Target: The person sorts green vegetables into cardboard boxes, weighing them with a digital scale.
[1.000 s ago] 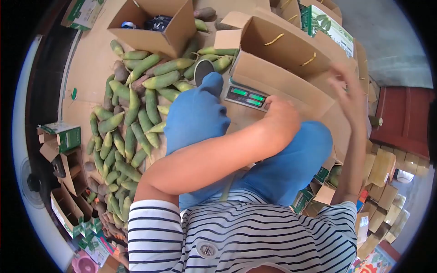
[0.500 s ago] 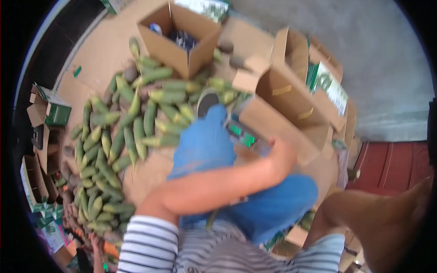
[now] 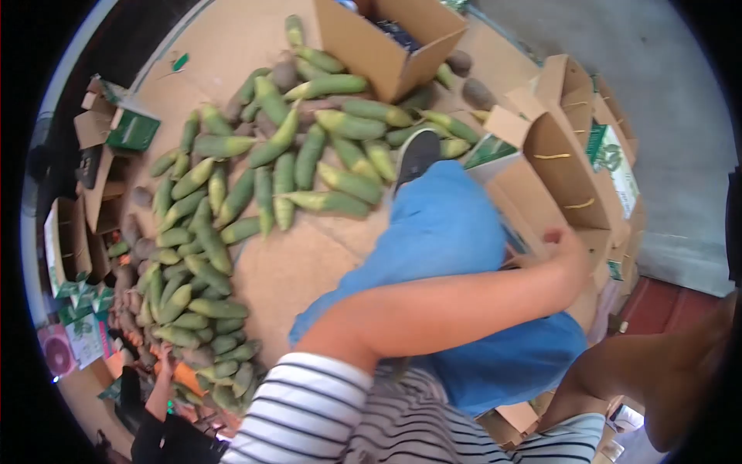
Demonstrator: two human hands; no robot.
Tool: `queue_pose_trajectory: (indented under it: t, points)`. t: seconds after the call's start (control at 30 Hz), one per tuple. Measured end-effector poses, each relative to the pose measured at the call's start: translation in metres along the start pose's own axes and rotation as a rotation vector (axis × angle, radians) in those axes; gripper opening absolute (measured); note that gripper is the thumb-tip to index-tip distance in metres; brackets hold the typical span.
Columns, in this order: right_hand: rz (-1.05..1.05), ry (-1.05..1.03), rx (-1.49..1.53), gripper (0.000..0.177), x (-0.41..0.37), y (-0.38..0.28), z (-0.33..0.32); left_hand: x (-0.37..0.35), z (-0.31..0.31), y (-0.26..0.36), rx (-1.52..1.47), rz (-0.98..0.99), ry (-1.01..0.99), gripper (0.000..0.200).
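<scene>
My left hand (image 3: 563,251) reaches across my lap, past my blue-clad knee (image 3: 456,205), and its fingers curl at a thin grey edge beside an open cardboard box (image 3: 533,189). What it grips is mostly hidden behind the knee. My right forearm (image 3: 638,363) bends up at the right edge, and that hand lies outside the picture. In front and to the left, a wide pile of green, yellow-tipped gourd-like vegetables (image 3: 212,243) covers cardboard. My dark shoe (image 3: 418,158) rests at the pile's near side.
Another open carton (image 3: 363,46) with dark contents stands on the far side of the pile. More opened boxes (image 3: 568,93) line the right. Brown roots (image 3: 127,290) lie at left. Another person's arm (image 3: 160,383) reaches in at lower left. A red panel (image 3: 665,305) lies at right.
The view has swung, so most things sit farther right. A device with green-lit displays near my left hand has dropped out of sight behind my knee. The other person shows more.
</scene>
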State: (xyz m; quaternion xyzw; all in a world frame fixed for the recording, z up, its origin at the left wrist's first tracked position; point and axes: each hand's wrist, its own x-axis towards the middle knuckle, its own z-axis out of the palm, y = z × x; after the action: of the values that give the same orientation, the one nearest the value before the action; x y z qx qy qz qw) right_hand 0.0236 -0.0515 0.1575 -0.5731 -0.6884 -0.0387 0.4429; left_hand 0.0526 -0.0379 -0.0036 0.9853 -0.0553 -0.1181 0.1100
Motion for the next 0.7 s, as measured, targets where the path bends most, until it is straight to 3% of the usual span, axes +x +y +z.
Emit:
queue_pose_trajectory:
  t: [0.17, 0.3, 0.33, 0.4, 0.43, 0.57, 0.67, 0.7]
  points:
    - [0.057, -0.047, 0.037, 0.021, -0.007, -0.004, 0.036, -0.04, -0.045, -0.03, 0.017, -0.059, 0.086, 0.038]
    - [0.118, -0.099, -0.008, 0.02, -0.028, 0.011, 0.059, -0.071, -0.053, -0.079, -0.198, -0.253, 0.496, 0.028]
    - [0.113, -0.124, -0.053, 0.02, -0.035, 0.018, 0.065, -0.085, -0.043, -0.096, -0.21, -0.33, 0.634, 0.022]
    - [0.087, -0.201, -0.075, 0.025, -0.04, 0.026, 0.081, -0.131, -0.008, -0.135, -0.365, -0.274, 1.051, 0.023]
    - [0.089, -0.228, -0.025, 0.027, -0.041, 0.029, 0.093, -0.148, 0.018, -0.149, -0.381, -0.349, 1.12, 0.025]
    - [0.068, -0.458, -0.103, 0.031, -0.051, 0.03, 0.133, -0.241, 0.165, -0.194, -0.441, -0.796, 0.85, 0.034]
    - [-0.003, -0.412, -0.117, 0.031, -0.054, 0.033, 0.14, -0.345, 0.279, -0.23, -0.156, -1.158, 0.552, 0.047]
    - [0.011, -0.399, -0.108, 0.03, -0.053, 0.034, 0.141, -0.388, 0.313, -0.248, -0.135, -1.196, 0.538, 0.048]
